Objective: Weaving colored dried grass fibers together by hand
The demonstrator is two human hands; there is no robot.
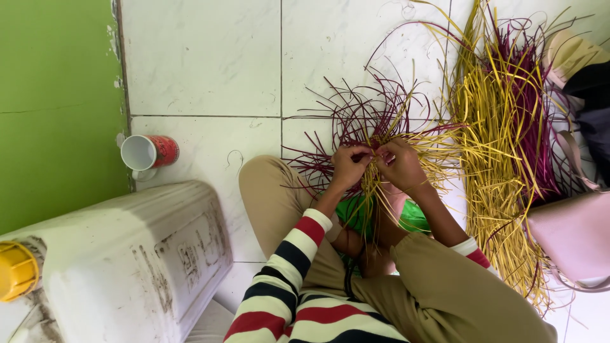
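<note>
Head view: fingers [365, 155] perhaps pinching stiff strips [375, 127].

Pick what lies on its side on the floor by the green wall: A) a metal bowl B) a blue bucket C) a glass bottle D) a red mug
D: a red mug with a white inside lies tipped over on the tiled floor next to the green wall, just above the white jerrycan.

Woven strips [375, 136] on floor [203, 63] ahead of knees; loose strip pile [502, 146] right of them; mug [149, 154] at wall [57, 108], left; jerrycan [127, 254] near left.
</note>
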